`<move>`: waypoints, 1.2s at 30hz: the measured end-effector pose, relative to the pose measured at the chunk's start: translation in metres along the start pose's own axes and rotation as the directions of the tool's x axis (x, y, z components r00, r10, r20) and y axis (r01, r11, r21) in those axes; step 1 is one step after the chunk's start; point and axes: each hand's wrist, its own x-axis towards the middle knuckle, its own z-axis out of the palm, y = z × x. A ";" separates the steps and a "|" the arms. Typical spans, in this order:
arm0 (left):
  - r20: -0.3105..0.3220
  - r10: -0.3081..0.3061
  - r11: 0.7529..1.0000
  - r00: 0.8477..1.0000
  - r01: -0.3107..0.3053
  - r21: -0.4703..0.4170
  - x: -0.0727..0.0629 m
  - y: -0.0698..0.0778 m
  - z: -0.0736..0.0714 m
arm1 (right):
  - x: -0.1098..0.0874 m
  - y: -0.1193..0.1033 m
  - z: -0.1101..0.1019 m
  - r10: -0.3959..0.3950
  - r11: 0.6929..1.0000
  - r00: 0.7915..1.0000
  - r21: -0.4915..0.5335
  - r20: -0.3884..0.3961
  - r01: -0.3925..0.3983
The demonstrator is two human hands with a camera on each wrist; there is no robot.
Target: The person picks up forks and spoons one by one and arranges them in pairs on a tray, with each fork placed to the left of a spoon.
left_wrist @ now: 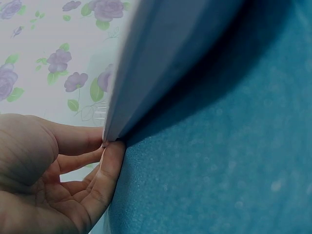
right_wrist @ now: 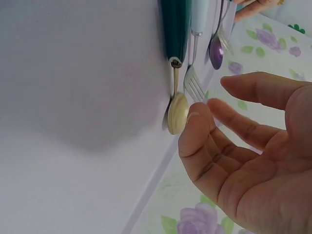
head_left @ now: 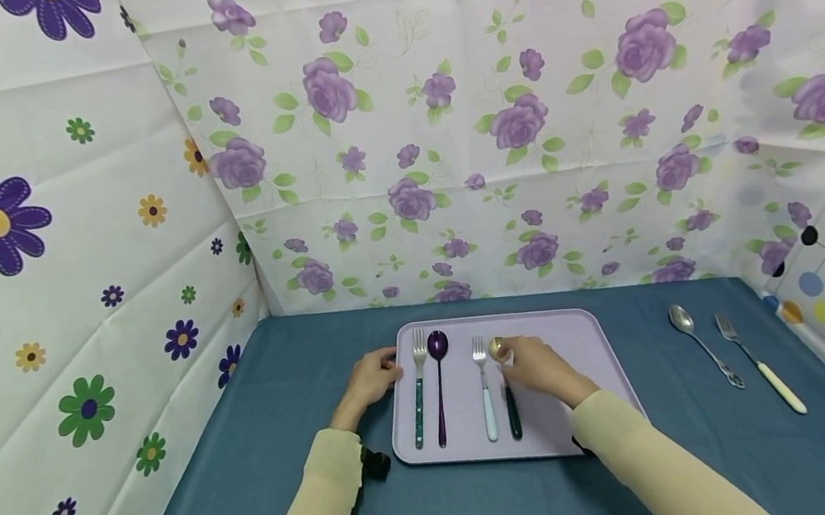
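On the blue cloth lies a pale lilac tray (head_left: 569, 333). My left hand (head_left: 370, 378) pinches its left rim between thumb and finger, as the left wrist view shows. Above the tray, my right hand (head_left: 542, 368) has loosely bent fingers near the bowl of a gold spoon (right_wrist: 178, 114) with a dark green handle; nothing is between thumb and fingers. Left of that spoon lies a fork (head_left: 489, 416) with a pale blue handle. Farther left are a purple spoon (head_left: 441, 412) and a fork (head_left: 418, 414) with a green patterned handle. All the handles point toward me.
To the right of the tray, a silver spoon (head_left: 706, 349) and a fork (head_left: 775, 380) with a cream handle lie slanted on the blue tablecloth (head_left: 481, 508). Flower-printed sheets (head_left: 484, 226) stand behind and at the left; a dotted one is at the right.
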 end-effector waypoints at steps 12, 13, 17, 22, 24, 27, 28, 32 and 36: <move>0.007 -0.007 1.000 1.000 0.007 -0.008 0.001 0.000 0.001 | 0.004 0.014 -0.028 -0.104 0.995 0.993 0.005 0.049 0.104; 0.008 -0.005 1.000 1.000 0.005 -0.007 0.001 0.000 0.000 | 0.004 0.015 -0.031 -0.114 0.993 0.992 0.013 0.056 0.114; 0.006 -0.016 1.000 1.000 0.016 -0.009 0.001 0.000 0.000 | 0.004 0.021 -0.044 -0.158 0.987 0.984 0.052 0.081 0.154; 0.007 -0.018 1.000 1.000 0.018 -0.004 0.001 -0.001 0.000 | 0.000 0.028 -0.052 -0.150 0.985 0.985 0.095 0.088 0.142; 0.009 -0.017 1.000 1.000 0.017 -0.003 0.001 -0.001 -0.001 | 0.000 0.030 -0.054 -0.145 0.985 0.986 0.100 0.083 0.137; 0.009 -0.021 1.000 1.000 0.021 -0.002 0.001 -0.001 -0.001 | -0.001 0.033 -0.055 -0.152 0.985 0.986 0.096 0.075 0.145; 0.010 -0.023 1.000 1.000 0.023 -0.002 0.001 -0.001 -0.001 | -0.002 0.033 -0.056 -0.153 0.985 0.985 0.094 0.074 0.146; 0.010 -0.023 1.000 1.000 0.023 -0.001 0.001 0.000 -0.001 | -0.003 0.036 -0.061 -0.143 0.986 0.987 0.092 0.068 0.137; 0.010 -0.018 1.000 1.000 0.018 -0.002 0.000 0.000 -0.001 | -0.004 0.040 -0.069 -0.137 0.986 0.989 0.103 0.058 0.131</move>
